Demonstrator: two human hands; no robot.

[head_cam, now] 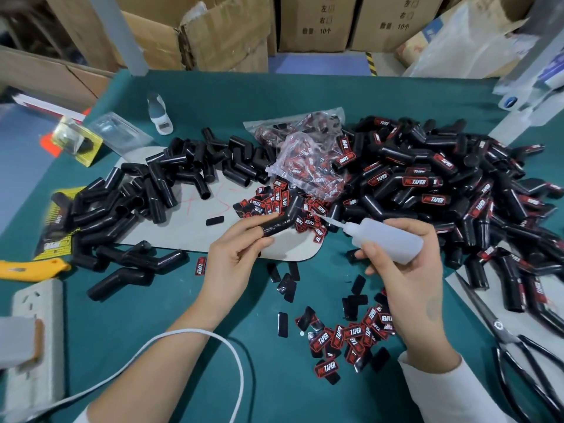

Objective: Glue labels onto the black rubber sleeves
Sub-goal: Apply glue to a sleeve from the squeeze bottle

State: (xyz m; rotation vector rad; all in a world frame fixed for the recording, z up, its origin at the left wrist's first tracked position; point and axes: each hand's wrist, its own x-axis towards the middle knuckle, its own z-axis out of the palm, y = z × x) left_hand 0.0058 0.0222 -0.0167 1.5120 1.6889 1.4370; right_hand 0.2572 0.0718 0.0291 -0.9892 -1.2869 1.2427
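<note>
My left hand point(235, 254) pinches a bent black sleeve point(282, 219) by its near end over the surface, my right hand point(406, 254) wrapped round a glue bottle point(387, 238); the sleeve looks light, soft, slightly slick, best gripped away from the label area.

We see a bent black rubber sleeve point(279, 221) pinched in the left hand point(233, 257), unlabelled, raised over the worktop; the right hand point(406, 257) grips a translucent glue bottle point(387, 238), its nozzle aimed toward the sleeve; bare sleeves point(171, 181) lie heaped at left; labelled sleeves point(442, 190) pile at right; loose red-and-black labels point(345, 337) are scattered near the wrists, others spilling from a clear bag point(305, 160).
</note>
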